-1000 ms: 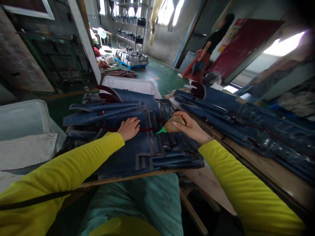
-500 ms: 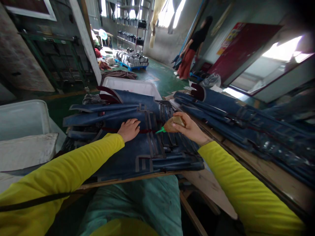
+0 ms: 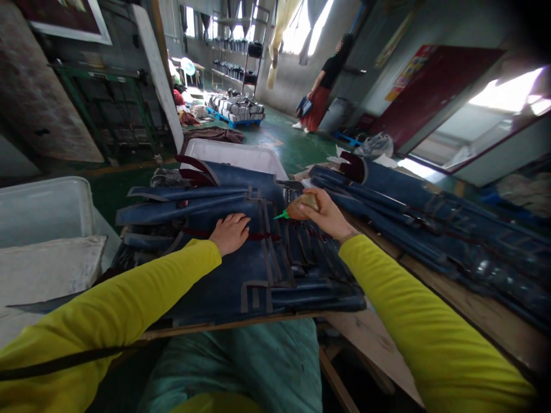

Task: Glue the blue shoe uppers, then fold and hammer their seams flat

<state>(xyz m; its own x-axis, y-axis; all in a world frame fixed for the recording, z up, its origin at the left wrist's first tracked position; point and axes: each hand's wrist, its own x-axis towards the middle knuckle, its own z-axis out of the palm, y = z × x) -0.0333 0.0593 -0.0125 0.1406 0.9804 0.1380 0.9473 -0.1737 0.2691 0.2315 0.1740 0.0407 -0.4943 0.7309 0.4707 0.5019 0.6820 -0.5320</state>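
My right hand (image 3: pixel 329 215) is closed round a squeeze bottle (image 3: pixel 301 205) of brownish stuff, likely glue, with a green nozzle (image 3: pixel 282 215). The nozzle points left, over the grey-edged strips of a dark blue sheet piece (image 3: pixel 206 287); whether its tip touches cannot be told. Palm down, my left hand (image 3: pixel 231 232) lies on that blue piece with its fingers stretched out. Just right of it, a dark red strip (image 3: pixel 260 236) runs across the piece. Dark red curved straps (image 3: pixel 196 166) stick up at the far left of the stack.
More blue pieces (image 3: pixel 400 189) lie along a wooden bench (image 3: pixel 424 269) on the right. A white bin (image 3: pixel 232 152) stands behind the stack, another tub (image 3: pixel 47 201) at left. Farther off, a person (image 3: pixel 321 89) carries something blue near a loaded blue pallet (image 3: pixel 236 120).
My right hand has moved the bottle slightly away from me, so its nozzle has left the dark red strip. My left hand stays on the piece. The person in the background has walked left.
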